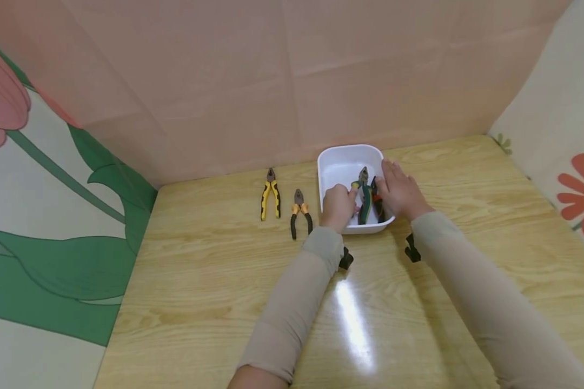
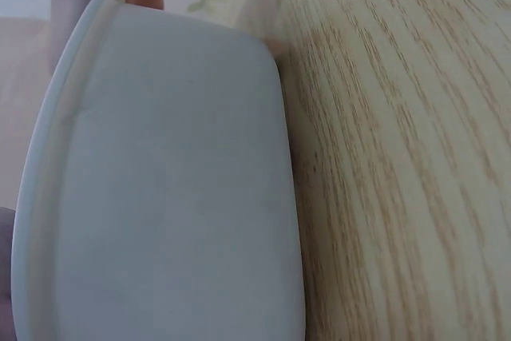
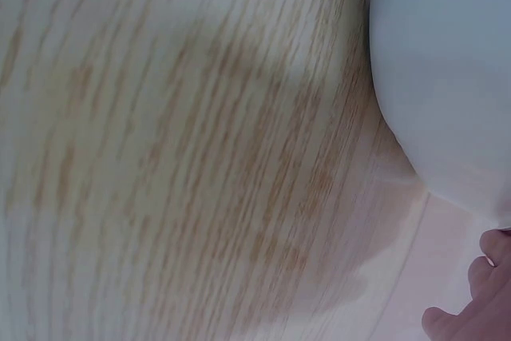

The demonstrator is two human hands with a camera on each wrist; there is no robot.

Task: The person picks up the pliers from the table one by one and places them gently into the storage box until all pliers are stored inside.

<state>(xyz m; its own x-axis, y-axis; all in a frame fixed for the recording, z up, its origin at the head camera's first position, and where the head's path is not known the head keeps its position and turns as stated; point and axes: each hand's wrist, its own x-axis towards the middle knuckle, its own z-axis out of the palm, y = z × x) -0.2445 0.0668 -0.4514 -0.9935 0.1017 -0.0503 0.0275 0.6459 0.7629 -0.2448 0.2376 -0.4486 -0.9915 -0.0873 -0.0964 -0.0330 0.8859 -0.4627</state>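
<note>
In the head view, a white plastic tray [image 1: 340, 172] stands on the table. My left hand [image 1: 339, 206] reaches over its left rim, fingers curled round one handle of green and yellow pliers [image 1: 366, 202]; that handle is mostly hidden. Beside these lies a second pair of pliers with black and red handles [image 1: 378, 208], partly covered by my right hand. That right hand [image 1: 403, 189] lies over the tray's right rim with its fingers extended. The left wrist view shows only the tray's outer wall [image 2: 176, 173]; in the right wrist view, right-hand fingertips [image 3: 479, 289] show beside it.
Left of the tray, yellow and black pliers [image 1: 271, 194] lie on the wooden table [image 1: 214, 281]. Orange and black pliers [image 1: 300, 210] lie between them and the tray. A pinkish sheet [image 1: 214, 81] hangs behind the table, with flower-patterned panels on both sides.
</note>
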